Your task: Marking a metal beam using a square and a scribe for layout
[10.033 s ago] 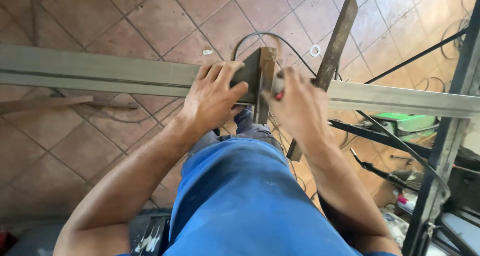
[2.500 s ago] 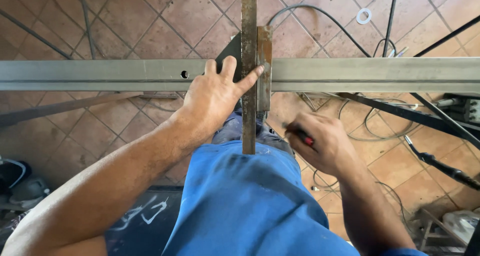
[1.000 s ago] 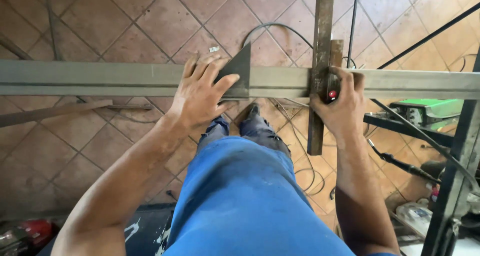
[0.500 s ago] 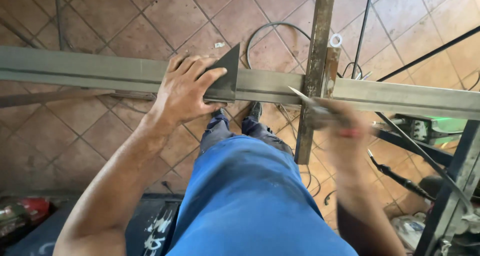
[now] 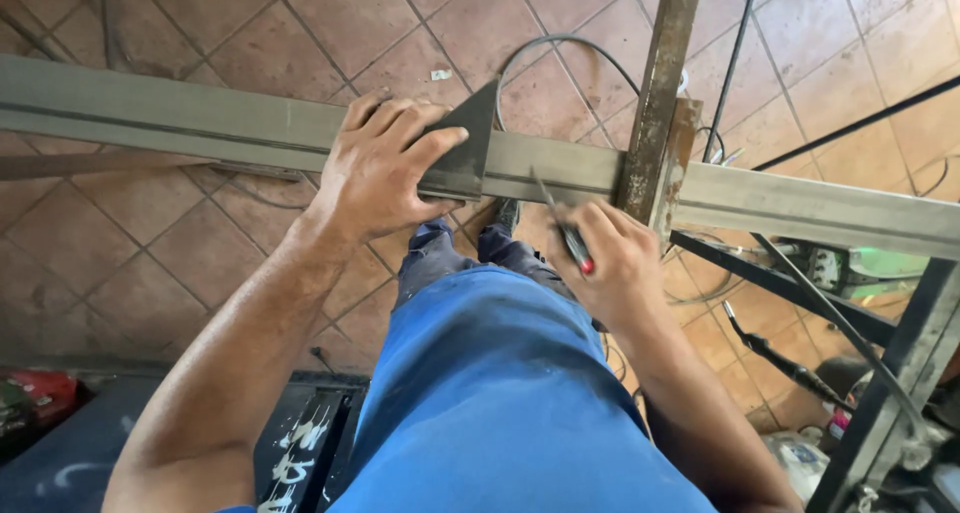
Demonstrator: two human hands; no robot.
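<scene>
Triangular square [image 5: 462, 153] under left hand [image 5: 380, 168] grip

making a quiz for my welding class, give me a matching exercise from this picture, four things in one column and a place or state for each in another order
Things:
1. dark triangular metal square
2. thin red-handled marking tool
3. rusty upright steel bar
4. long grey horizontal steel beam

Places or states:
A. crosses the beam, right of both hands
B. pressed flat on the beam under the left hand
C. spans the picture from left to right above the tiled floor
D. held in the right hand, tip up toward the beam

Pairs: 1-B, 2-D, 3-A, 4-C
</scene>
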